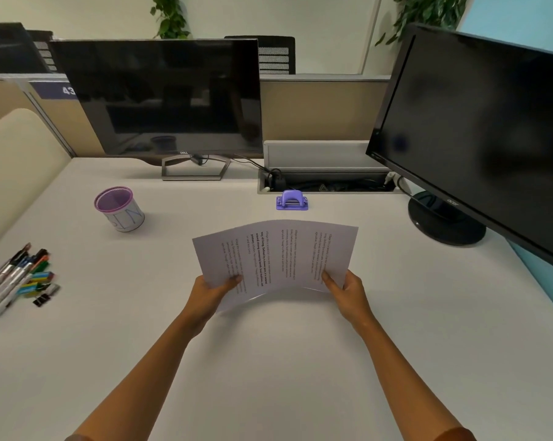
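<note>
Two hands, left hand (209, 292) and right hand (348, 292), pinch the near edge of bowed white printed paper sheets (275, 256) above bare white desk (269, 361), short of the purple hole punch (292, 200).

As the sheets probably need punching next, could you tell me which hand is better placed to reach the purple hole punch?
Probably the right hand: the hole punch sits beyond the papers, slightly nearer that side, and the left hand also grips the papers.
</note>
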Available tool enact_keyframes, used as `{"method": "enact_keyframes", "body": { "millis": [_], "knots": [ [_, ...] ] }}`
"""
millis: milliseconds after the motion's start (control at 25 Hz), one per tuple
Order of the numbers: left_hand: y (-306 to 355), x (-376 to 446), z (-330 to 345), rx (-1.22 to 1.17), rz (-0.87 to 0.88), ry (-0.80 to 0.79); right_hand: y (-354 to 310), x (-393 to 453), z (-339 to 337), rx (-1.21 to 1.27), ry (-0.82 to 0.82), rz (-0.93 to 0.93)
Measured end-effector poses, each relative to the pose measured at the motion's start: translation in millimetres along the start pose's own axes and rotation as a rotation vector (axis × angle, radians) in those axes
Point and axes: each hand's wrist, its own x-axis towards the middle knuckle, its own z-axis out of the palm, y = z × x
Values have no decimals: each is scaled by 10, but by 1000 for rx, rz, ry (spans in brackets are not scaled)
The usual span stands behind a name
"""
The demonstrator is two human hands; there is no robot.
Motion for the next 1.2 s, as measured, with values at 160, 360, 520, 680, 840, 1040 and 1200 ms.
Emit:
{"method": "enact_keyframes", "body": {
  "millis": [160,360,520,680,840,1040,1200],
  "knots": [
    [44,35,85,-35,24,30,47,67,-15,-45,197,85],
    [59,60,298,-288,-10,71,-21,86,105,253,208,307],
    [37,2,573,-456,-119,133,-127,83,377,571,68,259],
    [-26,-40,743,-544,-221,183,-189,90,642,673,92,220],
    [-97,-88,791,-543,-279,190,-130,125,799,566,219,208],
    [-180,-74,674,-476,-345,255,29,231,608,310,221,266],
    [-294,38,443,-267,-412,380,129,277,286,-13,275,308]
  ]
}}
